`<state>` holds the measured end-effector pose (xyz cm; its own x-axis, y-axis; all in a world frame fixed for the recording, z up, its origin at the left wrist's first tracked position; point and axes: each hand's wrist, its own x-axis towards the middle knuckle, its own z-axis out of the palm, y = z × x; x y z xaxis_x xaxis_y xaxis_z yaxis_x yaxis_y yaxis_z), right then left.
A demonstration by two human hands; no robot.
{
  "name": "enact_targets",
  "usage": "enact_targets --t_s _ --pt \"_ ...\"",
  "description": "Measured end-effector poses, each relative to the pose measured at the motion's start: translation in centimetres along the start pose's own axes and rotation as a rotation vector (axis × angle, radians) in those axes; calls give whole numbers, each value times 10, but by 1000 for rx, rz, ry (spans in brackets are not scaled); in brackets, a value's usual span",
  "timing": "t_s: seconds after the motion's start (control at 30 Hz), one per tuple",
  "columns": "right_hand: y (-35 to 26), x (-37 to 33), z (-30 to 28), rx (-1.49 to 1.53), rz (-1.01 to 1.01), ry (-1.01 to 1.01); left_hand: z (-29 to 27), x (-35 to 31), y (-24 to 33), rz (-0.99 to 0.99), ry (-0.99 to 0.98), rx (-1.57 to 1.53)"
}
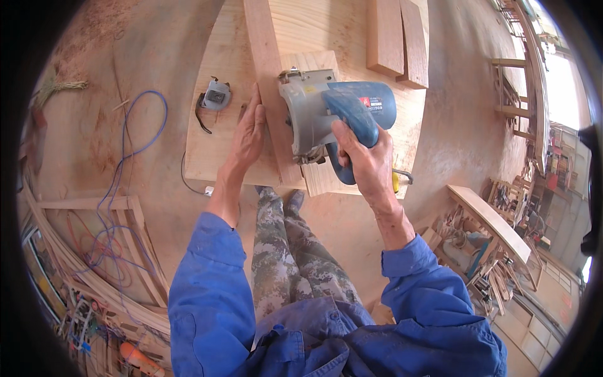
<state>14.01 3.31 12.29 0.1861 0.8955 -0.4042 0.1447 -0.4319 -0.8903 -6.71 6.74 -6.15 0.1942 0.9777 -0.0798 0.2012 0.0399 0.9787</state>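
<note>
My right hand (370, 160) is wrapped round the blue handle of a handheld circular saw (314, 116), which has a grey guard and a blue motor housing. The saw lies across a long reddish wooden board (270, 60) and a paler wood piece (320, 61) beside it. Where its blade meets the wood is hidden under the guard. My left hand (248, 135) rests along the board's left edge, its fingers stretched out and touching the wood. Left of that hand, a grey tape measure (216, 94) with a black strap sits on the pale wooden worktop (210, 151).
Two thick wooden blocks (394, 41) lie at the worktop's far right. A blue cord (122, 157) loops over the floor on the left, near a wooden frame (129, 207). To the right stand a plank (490, 220) and piled wood offcuts (496, 283).
</note>
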Motion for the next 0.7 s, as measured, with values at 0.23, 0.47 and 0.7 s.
enact_targets --t_s 0.23,0.47,0.7 --pt "3 2 0 42 10 7 2 -2 4 -15 0 4" --pt "-1 4 3 55 10 2 1 -1 3 10 28 22" --pt "1 8 1 38 -10 4 3 -1 2 30 32 28"
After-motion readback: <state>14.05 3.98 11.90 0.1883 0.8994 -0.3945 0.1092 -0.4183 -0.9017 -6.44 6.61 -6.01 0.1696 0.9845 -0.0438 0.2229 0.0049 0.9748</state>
